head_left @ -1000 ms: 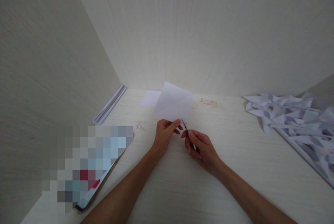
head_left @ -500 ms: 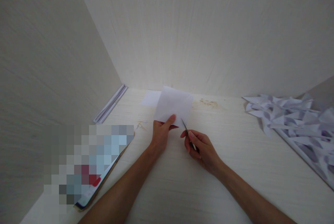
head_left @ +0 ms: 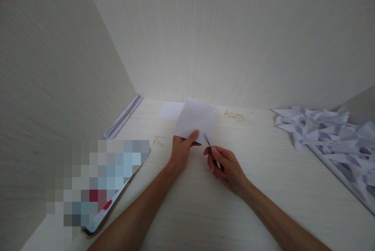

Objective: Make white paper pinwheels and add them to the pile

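Observation:
My left hand [head_left: 182, 151] grips a white square sheet of paper [head_left: 197, 120] by its near edge, thumb on top and fingers underneath. The sheet is tilted up off the table, and a faint light line crosses its upper right part. In my right hand [head_left: 225, 163] is a pair of small dark scissors [head_left: 207, 140], its thin pointed blades directed up and left. The blade tip overlaps the sheet's lower right edge in view; whether it touches the paper I cannot tell. My fingers mostly hide the handles.
Another white sheet [head_left: 170, 109] lies behind the held one. Rolled paper sticks [head_left: 124, 116] rest along the left wall. A phone [head_left: 109, 208], partly blurred, lies at the lower left. Many folded white paper shapes [head_left: 328, 134] pile up at right. Walls stand behind and left.
The held sheet has shifted slightly right and turned a little clockwise, with my left hand moving along. My right hand and the scissors stay almost where they were.

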Available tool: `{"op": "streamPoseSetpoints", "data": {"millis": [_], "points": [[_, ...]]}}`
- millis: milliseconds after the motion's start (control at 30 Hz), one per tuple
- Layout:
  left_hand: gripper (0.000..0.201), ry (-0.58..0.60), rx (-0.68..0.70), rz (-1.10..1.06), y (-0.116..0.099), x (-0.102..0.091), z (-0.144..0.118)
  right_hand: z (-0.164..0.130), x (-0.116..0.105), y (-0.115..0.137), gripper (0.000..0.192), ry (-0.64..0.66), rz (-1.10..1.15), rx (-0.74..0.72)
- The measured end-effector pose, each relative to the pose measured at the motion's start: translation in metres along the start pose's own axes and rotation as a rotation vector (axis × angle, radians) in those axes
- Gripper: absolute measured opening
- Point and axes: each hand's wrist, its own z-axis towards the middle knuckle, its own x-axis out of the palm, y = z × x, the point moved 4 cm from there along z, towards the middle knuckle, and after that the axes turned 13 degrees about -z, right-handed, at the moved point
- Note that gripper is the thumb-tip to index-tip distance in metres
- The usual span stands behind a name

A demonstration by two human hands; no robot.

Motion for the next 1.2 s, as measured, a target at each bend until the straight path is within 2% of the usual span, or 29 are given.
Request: {"op": "streamPoseSetpoints", "data": {"millis": [667, 867, 1200], "points": [[0.025, 0.013, -0.002, 0.034, 0.0015, 0.0017, -0.0027, 0.0004, -0.001, 0.0009, 0.031, -0.017, 0.049, 0.016], [0.023, 0.078, -0.018, 0.085, 0.0061, 0.0026, -0.0035, 0.0012, -0.0024, 0.0016, 0.03, -0.029, 0.063, 0.007], [0.027, 0.076, -0.029, 0.09, 0.0074, 0.002, -0.0028, 0.0016, -0.002, 0.0014, 0.031, -0.044, 0.057, 0.014]]}}
